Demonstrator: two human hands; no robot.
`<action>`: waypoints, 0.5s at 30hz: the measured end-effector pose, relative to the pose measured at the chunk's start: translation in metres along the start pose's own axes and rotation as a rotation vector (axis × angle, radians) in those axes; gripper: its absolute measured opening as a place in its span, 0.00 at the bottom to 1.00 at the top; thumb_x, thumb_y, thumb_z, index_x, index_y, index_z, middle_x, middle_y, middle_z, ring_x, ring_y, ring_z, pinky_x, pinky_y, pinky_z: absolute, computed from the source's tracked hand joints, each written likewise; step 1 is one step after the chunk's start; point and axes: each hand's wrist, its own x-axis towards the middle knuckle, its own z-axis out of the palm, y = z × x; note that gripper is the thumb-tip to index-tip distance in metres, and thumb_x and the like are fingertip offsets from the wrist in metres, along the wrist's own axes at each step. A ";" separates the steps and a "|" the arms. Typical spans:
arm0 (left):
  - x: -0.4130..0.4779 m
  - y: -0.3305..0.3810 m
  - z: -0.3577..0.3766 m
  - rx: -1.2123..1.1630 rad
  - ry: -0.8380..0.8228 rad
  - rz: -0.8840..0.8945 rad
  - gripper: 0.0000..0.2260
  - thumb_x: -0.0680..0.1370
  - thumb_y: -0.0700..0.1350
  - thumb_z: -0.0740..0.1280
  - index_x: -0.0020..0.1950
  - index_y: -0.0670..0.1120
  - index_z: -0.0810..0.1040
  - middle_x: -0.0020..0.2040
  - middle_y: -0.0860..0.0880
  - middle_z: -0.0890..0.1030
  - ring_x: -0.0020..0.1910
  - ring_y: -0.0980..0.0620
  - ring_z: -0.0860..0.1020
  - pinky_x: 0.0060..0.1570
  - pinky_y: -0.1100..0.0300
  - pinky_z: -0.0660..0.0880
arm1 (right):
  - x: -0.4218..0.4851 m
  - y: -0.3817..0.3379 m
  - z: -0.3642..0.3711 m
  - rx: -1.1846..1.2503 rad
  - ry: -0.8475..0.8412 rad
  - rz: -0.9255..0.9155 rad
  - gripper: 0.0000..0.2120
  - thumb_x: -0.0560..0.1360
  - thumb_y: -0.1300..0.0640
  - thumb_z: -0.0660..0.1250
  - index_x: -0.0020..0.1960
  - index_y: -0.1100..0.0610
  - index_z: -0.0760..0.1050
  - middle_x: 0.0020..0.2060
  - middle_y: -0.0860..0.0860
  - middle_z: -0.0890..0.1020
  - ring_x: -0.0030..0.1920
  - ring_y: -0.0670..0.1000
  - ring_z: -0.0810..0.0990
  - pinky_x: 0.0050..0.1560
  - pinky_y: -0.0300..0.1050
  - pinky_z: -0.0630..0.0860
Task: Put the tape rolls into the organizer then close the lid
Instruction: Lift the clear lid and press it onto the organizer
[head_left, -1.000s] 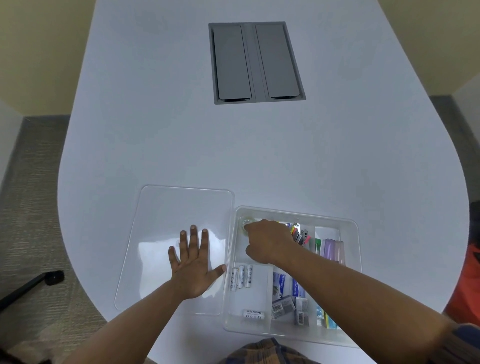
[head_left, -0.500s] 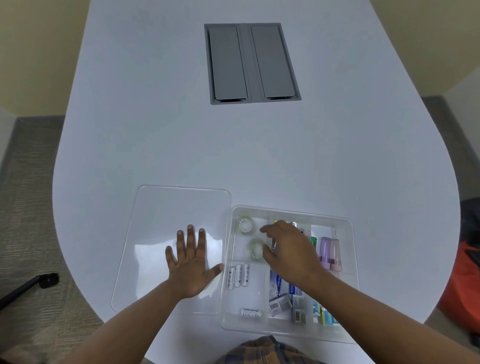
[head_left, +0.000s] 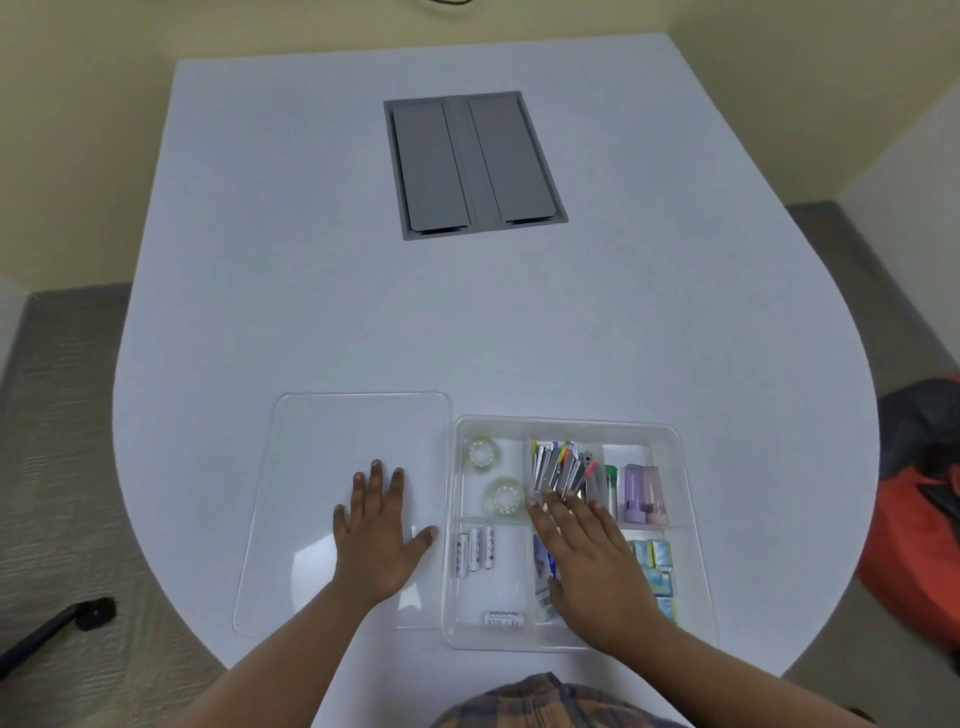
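A clear plastic organizer (head_left: 691, 519) sits at the near table edge. Two clear tape rolls lie in its far left compartment: one tape roll (head_left: 482, 453) at the back, the other tape roll (head_left: 506, 497) just in front of it. The clear flat lid (head_left: 332, 457) lies on the table to the left of the organizer. My left hand (head_left: 376, 540) rests flat on the lid, fingers spread. My right hand (head_left: 592, 566) hovers over the organizer's middle, open and holding nothing, to the right of the tape rolls.
Other compartments hold batteries (head_left: 474, 550), clips (head_left: 561, 467), highlighters (head_left: 641, 493) and small packets (head_left: 657, 569). A grey cable hatch (head_left: 472, 163) is set into the table's far middle. An orange and black bag (head_left: 930, 499) lies on the floor at the right.
My right hand left the two tape rolls in the far left compartment and drew back toward me over the organizer. My left hand stayed flat on the lid.
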 end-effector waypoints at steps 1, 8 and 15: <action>-0.004 -0.003 -0.004 -0.021 0.047 0.006 0.39 0.76 0.64 0.60 0.78 0.51 0.44 0.79 0.50 0.38 0.78 0.48 0.40 0.74 0.44 0.47 | -0.001 0.000 0.002 -0.008 -0.004 0.002 0.42 0.70 0.52 0.65 0.78 0.50 0.46 0.78 0.51 0.56 0.77 0.55 0.55 0.76 0.55 0.48; -0.049 -0.063 -0.028 -0.058 0.396 -0.329 0.34 0.73 0.55 0.70 0.75 0.45 0.62 0.77 0.45 0.61 0.74 0.45 0.63 0.64 0.38 0.65 | -0.001 -0.001 0.007 -0.040 -0.046 0.023 0.47 0.72 0.48 0.63 0.76 0.46 0.30 0.78 0.48 0.37 0.77 0.54 0.38 0.75 0.52 0.34; -0.077 -0.097 -0.032 -0.163 0.299 -0.789 0.39 0.69 0.65 0.70 0.70 0.40 0.66 0.68 0.37 0.70 0.65 0.35 0.70 0.61 0.40 0.66 | -0.002 -0.015 0.001 -0.131 -0.075 0.106 0.49 0.72 0.49 0.62 0.73 0.47 0.24 0.77 0.50 0.35 0.77 0.57 0.38 0.74 0.55 0.35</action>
